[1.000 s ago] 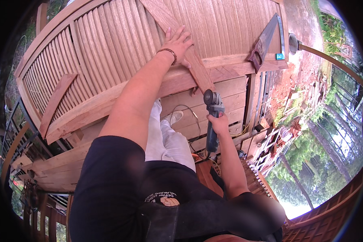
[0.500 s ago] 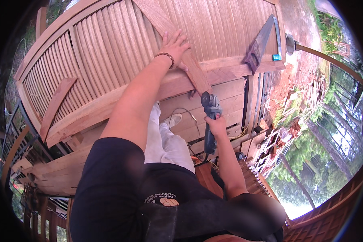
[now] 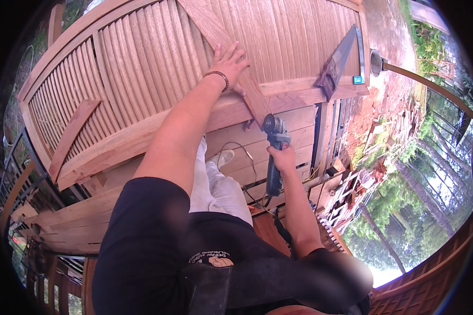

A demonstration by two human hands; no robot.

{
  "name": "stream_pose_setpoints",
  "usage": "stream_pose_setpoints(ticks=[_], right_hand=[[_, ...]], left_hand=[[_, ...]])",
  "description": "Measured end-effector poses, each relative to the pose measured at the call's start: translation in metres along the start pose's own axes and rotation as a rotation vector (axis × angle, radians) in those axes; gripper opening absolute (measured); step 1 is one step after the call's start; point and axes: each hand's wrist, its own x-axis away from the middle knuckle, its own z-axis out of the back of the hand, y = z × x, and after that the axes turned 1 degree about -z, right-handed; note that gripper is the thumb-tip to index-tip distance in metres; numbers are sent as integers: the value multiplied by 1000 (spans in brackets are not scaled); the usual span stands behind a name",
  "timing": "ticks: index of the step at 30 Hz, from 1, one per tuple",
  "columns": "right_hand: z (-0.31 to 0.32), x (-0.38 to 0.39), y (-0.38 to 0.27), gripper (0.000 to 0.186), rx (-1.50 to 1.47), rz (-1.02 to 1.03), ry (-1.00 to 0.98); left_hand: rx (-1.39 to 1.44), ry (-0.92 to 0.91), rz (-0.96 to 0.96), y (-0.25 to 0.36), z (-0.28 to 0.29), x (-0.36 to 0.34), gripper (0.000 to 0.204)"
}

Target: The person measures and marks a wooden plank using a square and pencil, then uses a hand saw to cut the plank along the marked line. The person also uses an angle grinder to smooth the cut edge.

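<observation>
My left hand (image 3: pixel 228 68) lies with fingers spread on a long reddish-brown wooden board (image 3: pixel 254 97), pressing it against a slatted wooden panel (image 3: pixel 142 68). The board slants across the panel, and its near end juts past the panel's edge. My right hand (image 3: pixel 283 156) is wrapped around the body of a dark angle grinder (image 3: pixel 274 181), thumb on the upper side. The grinder's round disc (image 3: pixel 269 124) is at the right corner of the board's near end; whether it touches the wood I cannot tell.
A handsaw (image 3: pixel 337 65) and a metal square (image 3: pixel 360 55) with a blue stock lie on the panel's right side. A short wooden strip (image 3: pixel 73 139) rests across its left corner. A cable (image 3: pixel 247 152) runs below, near my shoe (image 3: pixel 226 157). Scrap wood lies at the right.
The grinder has shifted slightly, its disc now by the right corner of the board's end. My left hand stays on the board. The whole view has moved a little.
</observation>
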Motion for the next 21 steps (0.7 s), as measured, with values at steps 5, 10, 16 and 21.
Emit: stream_pose_setpoints(ticks=[5,10,16,21], right_hand=[[-2,6,7,48,-1,36,18],[4,2,-18,48,14,-8,-2],[3,-8,-17,41,-6,39,42],[5,-14,-31,40,-20,50,31]], left_hand=[[16,0,-6,-1,3,0,101],[18,15,-5,-3,-2,-1,101],[30,16,-20,-2,-1,-1,101],[18,12,-11,-3,-3,-2,103]])
